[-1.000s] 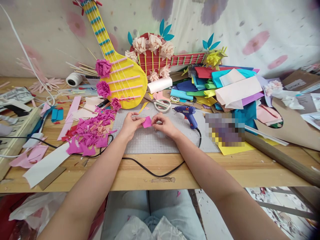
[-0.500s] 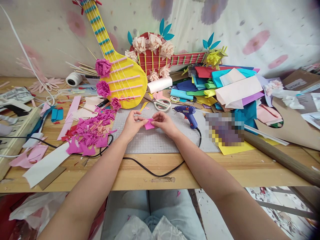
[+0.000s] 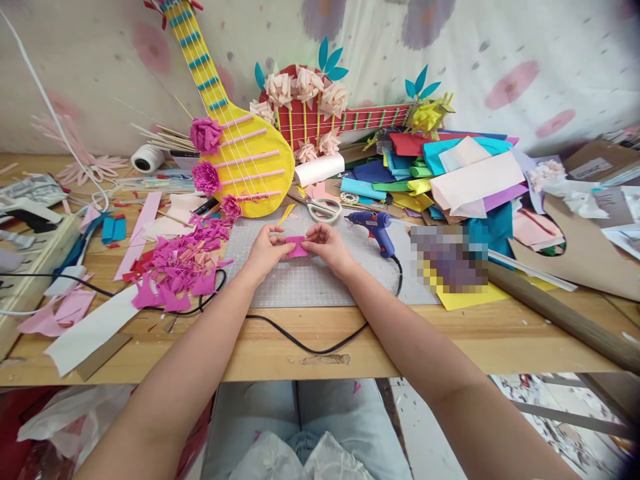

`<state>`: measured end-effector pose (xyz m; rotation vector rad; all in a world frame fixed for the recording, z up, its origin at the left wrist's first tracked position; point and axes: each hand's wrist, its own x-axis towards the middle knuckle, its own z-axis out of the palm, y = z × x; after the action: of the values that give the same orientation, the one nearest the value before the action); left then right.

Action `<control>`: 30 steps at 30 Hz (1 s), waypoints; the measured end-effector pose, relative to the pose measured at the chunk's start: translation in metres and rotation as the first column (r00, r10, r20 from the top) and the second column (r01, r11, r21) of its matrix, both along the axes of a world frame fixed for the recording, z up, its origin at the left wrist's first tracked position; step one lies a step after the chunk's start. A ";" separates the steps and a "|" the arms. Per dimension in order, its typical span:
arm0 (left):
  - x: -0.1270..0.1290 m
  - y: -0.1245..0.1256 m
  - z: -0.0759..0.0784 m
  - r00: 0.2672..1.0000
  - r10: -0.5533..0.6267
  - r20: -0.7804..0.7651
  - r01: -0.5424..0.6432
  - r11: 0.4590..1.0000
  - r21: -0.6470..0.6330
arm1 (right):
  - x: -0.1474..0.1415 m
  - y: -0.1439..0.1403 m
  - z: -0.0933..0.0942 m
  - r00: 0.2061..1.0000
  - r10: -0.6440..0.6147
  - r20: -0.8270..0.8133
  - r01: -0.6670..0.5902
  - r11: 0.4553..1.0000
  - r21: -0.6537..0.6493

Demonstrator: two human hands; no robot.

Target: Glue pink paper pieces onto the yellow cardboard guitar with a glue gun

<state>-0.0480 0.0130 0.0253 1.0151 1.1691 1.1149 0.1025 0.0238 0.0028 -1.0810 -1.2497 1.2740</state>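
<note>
Between both hands, above the grey cutting mat, is a small piece of magenta crepe paper. My left hand pinches its left edge between thumb and finger. On the other side, my right hand grips the right edge the same way. Just beyond the hands lie white-handled scissors. A blue glue gun rests on the mat to the right, its black cord trailing toward me. Left of the mat sits a heap of magenta paper scraps.
A yellow paper-covered lute with magenta flowers leans at the back, beside a red one with pale flowers. Folded coloured papers pile up at right. A wooden pole crosses the right front edge.
The magenta paper now looks flatter and wider between my fingers, with its lower edge straighter. Both hands have stayed nearly in place.
</note>
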 end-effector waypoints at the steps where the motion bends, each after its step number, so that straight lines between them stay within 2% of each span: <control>1: 0.000 0.001 -0.001 1.000 -0.002 -0.007 0.002 1.000 0.003 | 0.000 0.000 0.000 1.000 0.003 -0.004 -0.003 1.000 -0.007; 7: -0.003 0.003 -0.004 0.999 0.026 0.041 -0.025 0.999 -0.022 | 0.002 -0.002 0.004 0.998 0.047 -0.031 -0.049 0.996 -0.081; 12: -0.005 0.004 0.001 0.990 0.055 0.129 -0.044 0.995 -0.086 | 0.001 -0.005 0.002 0.999 0.032 -0.018 -0.034 0.997 -0.071; 14: -0.005 0.004 0.003 0.987 0.064 0.150 -0.049 0.993 -0.106 | 0.002 -0.006 0.002 0.998 -0.021 0.058 0.023 0.999 -0.025; 16: -0.005 0.004 0.005 0.985 0.074 0.154 -0.057 0.992 -0.110 | 0.004 -0.005 0.005 0.972 -0.113 0.208 0.101 0.993 0.067; 18: -0.004 0.005 0.007 0.984 0.085 0.159 -0.068 0.992 -0.107 | 0.008 0.000 0.014 0.888 -0.232 0.398 0.165 0.966 0.197; 21: -0.005 0.005 0.009 0.977 0.102 0.190 -0.080 0.990 -0.119 | 0.015 0.016 0.033 0.652 -0.359 0.668 0.150 0.925 0.350; 24: -0.006 0.006 0.010 0.968 0.114 0.224 -0.084 0.986 -0.141 | 0.015 0.042 0.047 0.347 -0.350 0.870 0.074 0.935 0.347; 26: -0.007 0.006 0.010 0.961 0.125 0.245 -0.088 0.984 -0.158 | 0.013 0.058 0.048 0.197 -0.269 0.943 0.040 0.963 0.267; 28: -0.009 0.006 0.011 0.955 0.134 0.266 -0.089 0.981 -0.173 | 0.010 0.072 0.043 0.149 -0.202 0.968 0.043 0.979 0.198; 30: -0.011 0.006 0.012 0.950 0.137 0.281 -0.088 0.979 -0.182 | 0.008 0.081 0.036 0.182 -0.190 0.965 0.045 0.982 0.185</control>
<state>-0.0587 0.0187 0.0368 0.6344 1.0690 1.1904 0.1106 0.1050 0.0390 -2.0096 -2.0776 0.1522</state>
